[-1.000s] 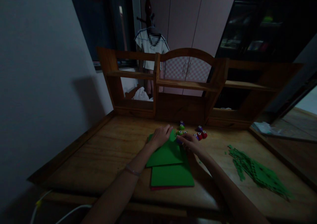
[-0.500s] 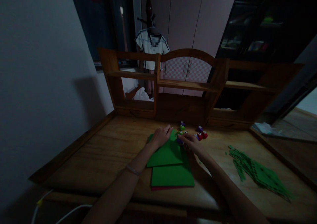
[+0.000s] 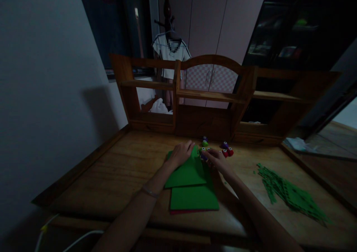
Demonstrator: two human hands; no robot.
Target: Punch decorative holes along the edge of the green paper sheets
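Observation:
My left hand lies over the top of a green sheet, its fingers curled together and holding the sheet's upper part. A second green sheet lies partly under it, with a thin red edge below. At the upper right corner of the top sheet, my right hand is closed around a small purple craft punch, which the fingers partly cover. Close beyond it are green punches, red punches and a purple punch, each with a white round spot.
Perforated green scraps and strips are piled on the right of the wooden desk. A wooden shelf unit stands along the back edge. A wall rises at the left, and a white cable hangs at the front.
My right hand has shifted slightly at the sheet's corner, and more of the purple punch shows. The left hand and the sheets stay put.

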